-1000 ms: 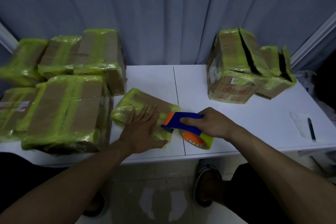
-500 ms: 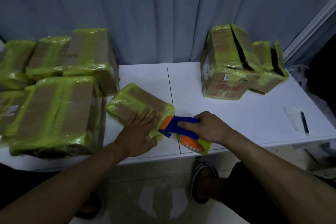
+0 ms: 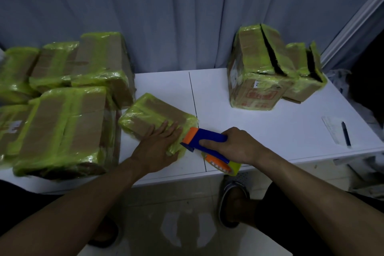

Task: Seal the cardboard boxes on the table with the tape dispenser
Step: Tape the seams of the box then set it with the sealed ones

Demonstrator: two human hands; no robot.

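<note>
**Head view: flat hand on the small box, dispenser at its edge**

Head camera looks down on a white table. Left of the small box stands a pile of boxes, brown cardboard wrapped in bands of yellow-green tape, the nearest one just beside it. The small box lies flat near the table's front edge, taped the same way. The left hand rests on its near right part, palm down with the fingers straight. Right of the small box, the tape dispenser points its orange front at the box's right edge. The right hand grips the dispenser's blue handle, fingers curled round it. Well to the right of the small box and farther back stand a tall box and a lower box, touching, each with a dark open slit along its top. Farthest right lie a paper and a pen.
</note>
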